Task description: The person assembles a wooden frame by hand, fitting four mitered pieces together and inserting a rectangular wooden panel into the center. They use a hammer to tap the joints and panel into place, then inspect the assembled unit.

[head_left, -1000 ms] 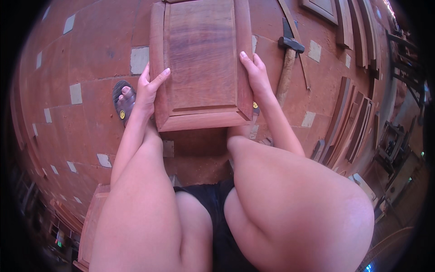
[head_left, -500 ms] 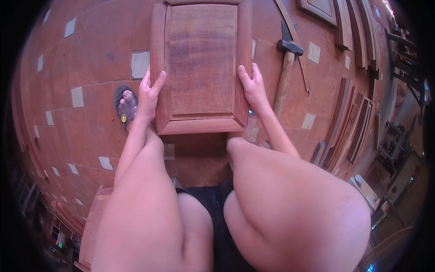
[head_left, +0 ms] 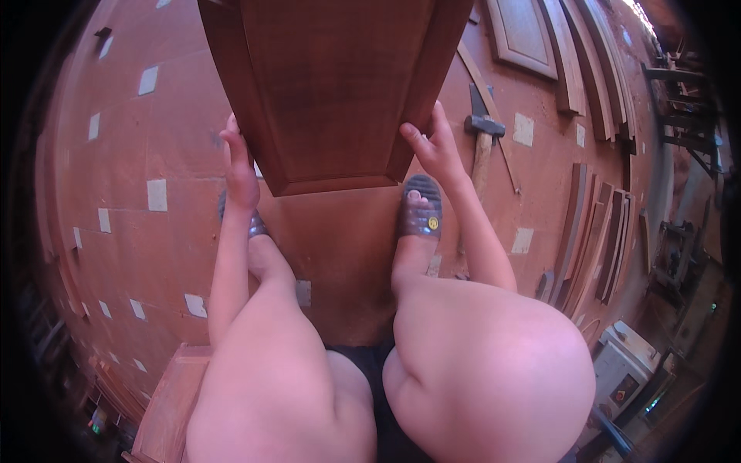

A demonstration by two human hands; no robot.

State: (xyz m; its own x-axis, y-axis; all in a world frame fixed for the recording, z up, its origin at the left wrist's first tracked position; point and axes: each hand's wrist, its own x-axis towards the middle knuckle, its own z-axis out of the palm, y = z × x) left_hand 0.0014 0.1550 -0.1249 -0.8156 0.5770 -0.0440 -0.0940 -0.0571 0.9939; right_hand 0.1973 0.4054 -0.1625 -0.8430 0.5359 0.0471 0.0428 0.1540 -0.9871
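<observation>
A reddish-brown framed wooden cabinet door [head_left: 340, 92] hangs in front of my knees, tilted with its far end raised toward me and its face in shade. Along its left edge my left hand [head_left: 243, 181] is closed, thumb up near the frame and other fingers partly hidden behind it. My right hand [head_left: 440, 150] grips the opposite edge, its thumb on the frame's face and fingers behind. Above the floor, the door's near end sits just short of my sandalled feet. A hammer [head_left: 483, 127] with a wooden handle lies to the right of my right hand.
Beside the hammer lies a thin wooden strip [head_left: 505, 158]. Another framed panel [head_left: 523, 35] and long boards [head_left: 567, 69] lie at far right, with shorter wood pieces [head_left: 590, 239] nearer. A wooden panel [head_left: 171, 397] is by my left thigh; a pale box [head_left: 621, 363] stands at right.
The door has tipped up, its far end rising toward me, and its near edge has moved away from my lap. Both hands still hold its sides; my feet now show more.
</observation>
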